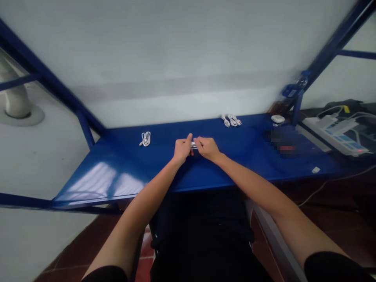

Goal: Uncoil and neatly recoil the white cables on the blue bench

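Note:
My left hand (182, 149) and my right hand (208, 148) meet over the middle of a blue table (117, 172). Between their fingertips they pinch a small white cable (193, 145), mostly hidden by the fingers. A coiled white cable (145, 139) lies on the table to the left of my hands. Further back on the right lies a small group of coiled white cables (231, 120).
A white round object (277, 118) sits at the table's back right by a blue frame post (296, 107). A white power strip (337, 135) with plugs lies on a dark surface to the right. A small white piece (315, 170) rests near the right front edge.

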### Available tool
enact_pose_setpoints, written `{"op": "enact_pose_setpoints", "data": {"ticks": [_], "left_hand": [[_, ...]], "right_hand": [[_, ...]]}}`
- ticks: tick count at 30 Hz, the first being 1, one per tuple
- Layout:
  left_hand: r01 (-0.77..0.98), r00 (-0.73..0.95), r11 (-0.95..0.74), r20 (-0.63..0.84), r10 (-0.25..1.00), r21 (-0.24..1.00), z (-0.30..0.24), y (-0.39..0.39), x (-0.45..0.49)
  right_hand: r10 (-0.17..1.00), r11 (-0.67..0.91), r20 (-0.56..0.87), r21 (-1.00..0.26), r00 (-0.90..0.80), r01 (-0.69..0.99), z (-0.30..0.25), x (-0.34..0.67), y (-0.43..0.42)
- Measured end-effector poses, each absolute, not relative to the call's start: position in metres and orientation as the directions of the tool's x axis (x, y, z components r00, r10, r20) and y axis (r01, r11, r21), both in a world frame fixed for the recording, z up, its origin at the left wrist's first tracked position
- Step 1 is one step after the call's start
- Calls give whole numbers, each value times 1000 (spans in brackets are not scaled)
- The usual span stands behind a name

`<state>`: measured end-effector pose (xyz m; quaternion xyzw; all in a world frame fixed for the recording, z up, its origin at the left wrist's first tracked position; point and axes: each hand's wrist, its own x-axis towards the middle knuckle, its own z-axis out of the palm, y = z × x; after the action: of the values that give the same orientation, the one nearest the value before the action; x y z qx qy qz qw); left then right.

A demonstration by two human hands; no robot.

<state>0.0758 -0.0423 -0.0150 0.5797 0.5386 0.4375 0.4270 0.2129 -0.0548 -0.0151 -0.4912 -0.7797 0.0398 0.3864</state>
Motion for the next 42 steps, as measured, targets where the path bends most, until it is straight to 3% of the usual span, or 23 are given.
{"op": "enact_pose_setpoints", "data": {"ticks": [4,7,10,13,21,27,30,32,36,39,42], "left_hand": [[489,146,-227,177,973,842,-11,-48,76],[735,270,-404,312,911,544,-8,-56,80],[841,414,-471,246,877,266,-8,-64,86],[850,494,-508,123,861,140,-11,-70,91],[859,493,-501,90,865,105,-11,-71,93],[829,497,-483,23,867,282,-2,-66,87],[807,497,-465,8,868,364,0,-64,84],[798,472,-435,17,881,416,0,-63,83],[787,431,-385,17,902,482,1,-62,83],[784,425,-372,7,905,497,1,-63,85],[783,424,-369,4,906,500,1,-63,86]], "right_hand": [[873,389,483,-605,-68,694,-13,216,-49],[925,269,379,-680,12,682,-13,224,-40],[959,169,278,-736,65,656,-13,230,-33],[972,168,234,-768,26,618,-14,232,-31],[973,227,215,-804,-88,549,-10,229,-34],[969,245,184,-817,-166,521,-5,235,-34],[964,266,211,-745,-163,612,-11,258,-27],[964,191,263,-636,-22,748,-15,284,-20],[928,-109,311,-299,205,948,-15,350,-12],[927,-203,316,-26,200,979,-7,394,-11],[956,-233,216,145,199,962,2,423,-8]]}}
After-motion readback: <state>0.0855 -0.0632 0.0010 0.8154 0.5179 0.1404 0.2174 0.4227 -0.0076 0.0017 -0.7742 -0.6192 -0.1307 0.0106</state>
